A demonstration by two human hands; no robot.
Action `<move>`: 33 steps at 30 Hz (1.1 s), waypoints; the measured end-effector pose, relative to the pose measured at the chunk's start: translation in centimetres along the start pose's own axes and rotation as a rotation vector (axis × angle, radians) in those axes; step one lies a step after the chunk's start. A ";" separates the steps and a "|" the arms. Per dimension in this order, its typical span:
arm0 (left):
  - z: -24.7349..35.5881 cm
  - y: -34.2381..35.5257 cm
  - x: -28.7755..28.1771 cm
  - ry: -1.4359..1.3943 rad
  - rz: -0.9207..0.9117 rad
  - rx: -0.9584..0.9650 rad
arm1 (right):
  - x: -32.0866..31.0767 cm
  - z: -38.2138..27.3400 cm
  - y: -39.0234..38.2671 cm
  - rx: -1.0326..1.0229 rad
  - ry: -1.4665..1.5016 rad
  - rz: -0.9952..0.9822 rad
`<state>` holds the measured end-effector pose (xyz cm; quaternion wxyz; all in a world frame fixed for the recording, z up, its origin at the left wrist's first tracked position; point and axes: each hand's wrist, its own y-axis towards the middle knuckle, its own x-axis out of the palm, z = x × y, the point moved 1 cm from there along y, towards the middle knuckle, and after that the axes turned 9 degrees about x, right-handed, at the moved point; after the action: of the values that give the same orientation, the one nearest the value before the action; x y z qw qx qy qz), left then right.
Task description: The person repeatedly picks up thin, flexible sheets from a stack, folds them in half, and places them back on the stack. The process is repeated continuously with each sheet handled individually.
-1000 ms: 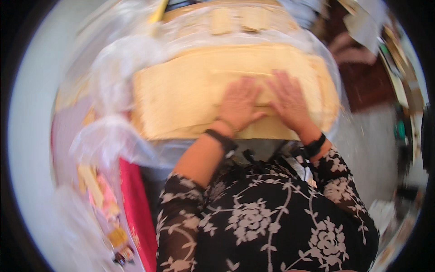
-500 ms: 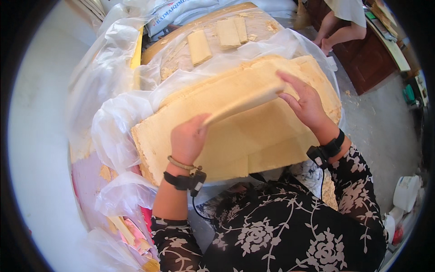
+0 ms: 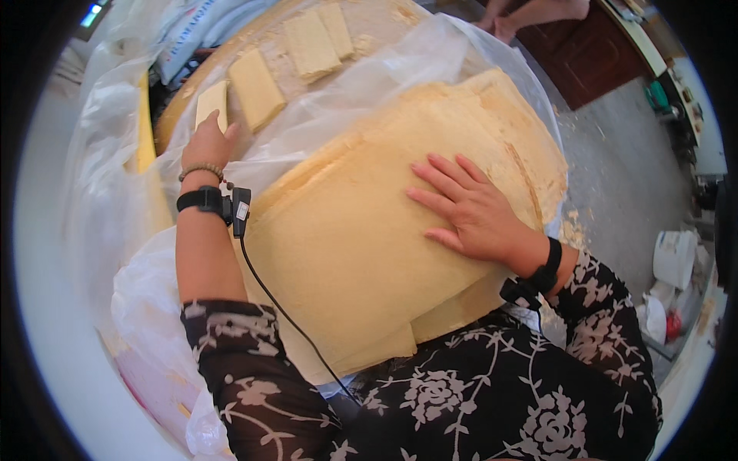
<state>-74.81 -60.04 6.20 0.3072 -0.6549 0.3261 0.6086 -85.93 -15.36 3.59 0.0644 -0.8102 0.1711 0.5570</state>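
Observation:
A stack of thin, pale-yellow sheets (image 3: pixel 338 230), which look like tofu skin, lies before me with ragged far and right edges. My right hand (image 3: pixel 473 211) rests flat on the top sheet, fingers spread. At the far left my left hand (image 3: pixel 209 146) is on a narrow folded sheet (image 3: pixel 212 101), its fingers around the near end; my hand hides that end. Close to its right lies another folded sheet (image 3: pixel 256 88) on the round wooden table. Farther back are two more folded sheets, one wide (image 3: pixel 311 44) and one narrow (image 3: pixel 337 29).
Crumpled clear plastic film (image 3: pixel 392 65) surrounds the stack. White sacks (image 3: pixel 204 31) stand beyond the table. At right are a brown cabinet (image 3: pixel 588 54) and a white container (image 3: pixel 675 259) near the floor. Another person's bare legs (image 3: pixel 530 15) show at the far side.
My hands, which held a folded sheet between them above the stack, have parted. The left has moved far left with a folded sheet; the right has come down flat on the stack.

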 end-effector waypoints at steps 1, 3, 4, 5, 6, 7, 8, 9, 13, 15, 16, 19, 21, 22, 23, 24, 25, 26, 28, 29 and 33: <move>1.6 -0.8 -0.3 -0.044 0.028 0.060 | 0.2 -0.1 -0.2 0.022 -0.002 -0.022; 5.7 -5.6 -2.0 -0.160 0.187 0.369 | 0.8 0.0 -0.2 0.006 0.004 0.024; 8.3 -9.1 -3.0 -0.197 0.216 0.512 | 0.9 0.4 0.0 0.003 0.011 0.024; 11.1 -13.4 -3.6 -0.304 0.153 0.546 | 1.2 0.6 0.1 -0.005 0.040 0.064; 14.6 -16.8 -3.8 -0.414 0.178 0.680 | 1.2 1.0 0.1 0.026 0.046 0.032; 17.6 -20.6 -4.1 -0.382 0.123 0.698 | 0.9 1.9 0.0 0.099 0.371 0.114; 20.7 -23.7 -4.0 -0.363 0.113 0.753 | 0.4 3.0 -0.2 0.216 0.675 0.126; 23.4 -25.3 -3.3 -0.363 0.103 0.728 | -0.1 4.0 -0.9 0.315 0.946 0.163; 28.7 -27.4 0.0 -0.293 0.248 0.635 | -2.4 7.5 -6.9 0.675 1.314 0.532; 29.1 -27.3 1.1 -0.282 0.306 0.612 | -2.9 8.6 -10.7 0.768 1.264 0.545; 29.0 -27.1 1.5 -0.296 0.292 0.608 | -2.6 8.8 -12.0 0.794 1.279 0.522; 29.8 -27.3 1.9 -0.286 0.299 0.684 | -1.7 8.7 -15.0 0.937 1.376 0.431; 30.9 -27.3 1.9 -0.218 0.350 0.730 | -1.0 8.2 -15.7 1.000 1.495 0.299; 31.6 -27.1 2.2 -0.159 0.399 0.736 | -0.7 7.9 -15.7 0.949 1.551 0.274; 32.0 -26.8 2.0 -0.089 0.424 0.765 | -0.7 7.5 -15.7 0.924 1.601 0.280; 32.4 -26.5 2.0 -0.141 0.474 0.741 | -0.8 7.3 -15.6 0.854 1.656 0.284; 32.5 -26.2 1.9 -0.181 0.501 0.737 | -0.9 7.1 -15.6 0.905 1.669 0.289; 32.4 -25.9 1.8 -0.235 0.562 0.723 | -1.1 7.0 -15.6 0.912 1.685 0.291; 31.8 -25.7 1.5 -0.364 0.467 0.666 | -1.5 6.9 -15.3 0.881 1.733 0.213; 31.4 -25.7 1.4 -0.434 0.435 0.633 | -1.6 6.7 -15.2 0.844 1.768 0.137; 29.6 -25.8 1.0 -0.800 0.241 0.366 | -1.3 5.5 -13.9 0.641 1.628 -0.051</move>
<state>-71.80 -21.02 3.26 0.4468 -0.2605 0.3578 0.7775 -86.37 -0.51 1.58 0.1591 -0.9026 0.2942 -0.2710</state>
